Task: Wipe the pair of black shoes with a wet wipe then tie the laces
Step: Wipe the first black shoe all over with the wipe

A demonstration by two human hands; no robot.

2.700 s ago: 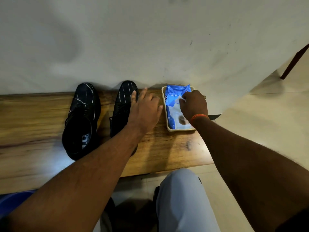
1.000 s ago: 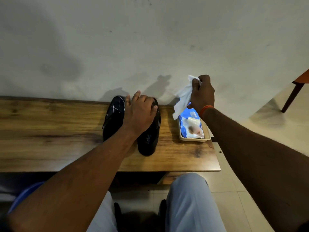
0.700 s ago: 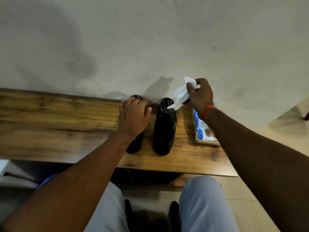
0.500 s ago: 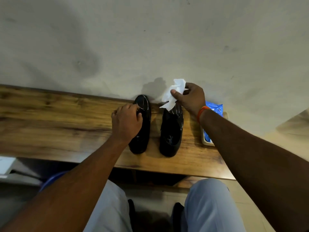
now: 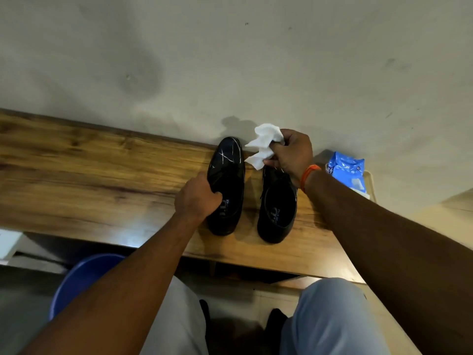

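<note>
Black glossy shoes [image 5: 226, 185], white-streaked; left fingers [image 5: 213, 194] grip one, right fingers [image 5: 275, 149] pinch wipe [image 5: 265, 144].

Shoes [image 5: 252, 190] side by side on bench [image 5: 102, 175]

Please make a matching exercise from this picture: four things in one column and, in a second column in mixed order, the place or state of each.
1. left shoe
2. wet wipe
3. blue wipes pack
4. blue bin

A. lies in a tray at the bench's right end
B. gripped at its opening by the left hand
C. stands below the bench
D. held crumpled in the right hand

Pairs: 1-B, 2-D, 3-A, 4-C
</note>
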